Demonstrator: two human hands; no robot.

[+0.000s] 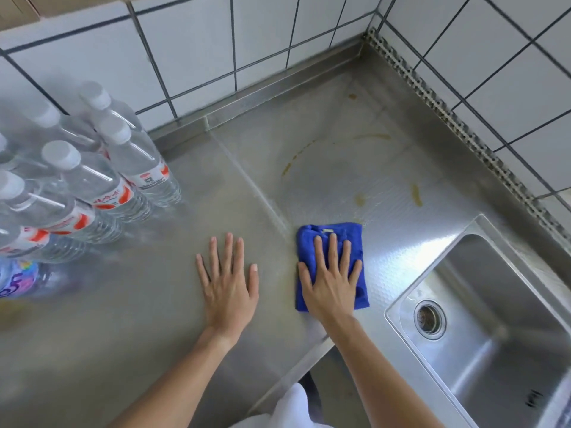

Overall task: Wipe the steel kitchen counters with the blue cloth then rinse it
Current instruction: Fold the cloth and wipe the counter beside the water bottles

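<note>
Landmark: the sink, at right. Well left of it, about eight clear water bottles are counted, blurred; one purple-labelled bottle stands nearer. One left hand, fingers spread flat, is braced on the steel counter. Just left of the sink, one blue cloth is pressed flat under one right hand, fingers spread, nothing pinched. Roughly six yellowish stains are counted beyond the cloth. Firm, overlapping strokes toward them are advised, the palm kept flat.
</note>
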